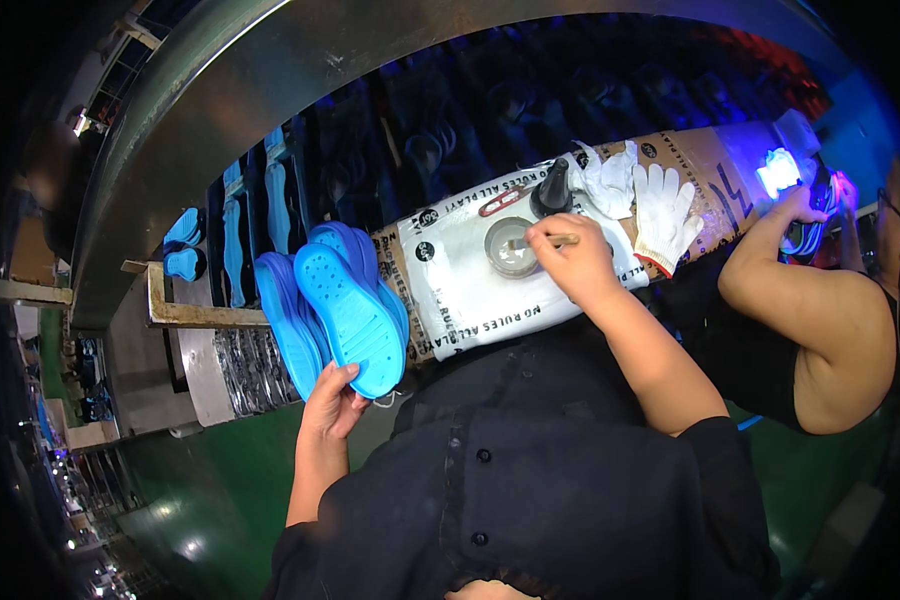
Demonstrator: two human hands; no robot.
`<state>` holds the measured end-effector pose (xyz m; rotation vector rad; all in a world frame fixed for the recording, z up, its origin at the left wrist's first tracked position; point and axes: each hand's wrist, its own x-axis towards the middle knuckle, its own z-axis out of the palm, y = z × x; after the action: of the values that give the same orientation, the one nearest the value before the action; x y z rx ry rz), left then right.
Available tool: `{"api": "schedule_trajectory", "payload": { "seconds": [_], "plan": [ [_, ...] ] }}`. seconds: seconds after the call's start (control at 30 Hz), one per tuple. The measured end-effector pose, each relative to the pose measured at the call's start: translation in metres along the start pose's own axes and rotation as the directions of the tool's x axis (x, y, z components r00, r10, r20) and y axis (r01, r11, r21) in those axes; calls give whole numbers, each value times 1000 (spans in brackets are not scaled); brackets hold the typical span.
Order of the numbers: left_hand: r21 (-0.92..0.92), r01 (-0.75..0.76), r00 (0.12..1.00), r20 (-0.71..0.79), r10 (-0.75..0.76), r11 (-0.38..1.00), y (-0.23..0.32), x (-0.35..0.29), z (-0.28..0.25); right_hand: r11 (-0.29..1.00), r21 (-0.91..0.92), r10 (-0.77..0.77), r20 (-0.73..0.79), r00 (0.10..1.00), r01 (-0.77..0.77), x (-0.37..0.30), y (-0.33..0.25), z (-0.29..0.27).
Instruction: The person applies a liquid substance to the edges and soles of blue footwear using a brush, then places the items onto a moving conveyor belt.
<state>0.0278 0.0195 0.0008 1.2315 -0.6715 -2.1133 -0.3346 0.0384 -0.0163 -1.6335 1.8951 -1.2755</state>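
My left hand (pixel 332 402) is closed on the lower end of a bright blue shoe sole (pixel 348 305), thumb on its upper face. The sole is tilted, with small holes at the far end and grooves toward my thumb. Other blue soles (pixel 282 310) lie close behind and to its left; whether my fingers touch them too is hidden. My right hand (pixel 578 258) pinches a brush (pixel 564 239) by its thin handle. The brush's end dips into a round, translucent bowl (pixel 511 264) on the white-covered work surface (pixel 470 310).
Behind the bowl stand a black bottle (pixel 551 192) and a small red-rimmed object (pixel 500 203). White gloves (pixel 664 217) lie to the right. A co-worker's arm (pixel 808 310) reaches in beside a bright violet light (pixel 778 172). Dark racks with blue soles (pixel 278 205) and a curved metal beam (pixel 160 130) stand beyond.
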Motion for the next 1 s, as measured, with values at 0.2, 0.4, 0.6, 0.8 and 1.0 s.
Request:
{"api": "schedule_trajectory", "payload": {
  "seconds": [0.2, 0.4, 0.6, 0.8, 1.0],
  "plan": [
    [-2, 33, 999, 21, -32, 999, -8, 3, 4, 1000, 5, -13, 3, 1000, 13, -7, -2, -9],
    [67, -92, 996, -5, 92, 993, -5, -4, 43, 892, 390, 267, -44, 963, -229, -18, -1, -15],
    [431, -422, 897, 74, 436, 797, -4, 2, 87, 683, 701, 349, -69, 934, -204, -28, -26, -42],
    [476, -660, 725, 205, 657, 581, -12, 15, 108, 673, 723, 260, -32, 965, -157, -61, -92, -44],
    [531, -768, 570, 317, 758, 356, -17, 14, 111, 904, 237, -336, -122, 934, 356, -64, -107, -39]
  ]
}}
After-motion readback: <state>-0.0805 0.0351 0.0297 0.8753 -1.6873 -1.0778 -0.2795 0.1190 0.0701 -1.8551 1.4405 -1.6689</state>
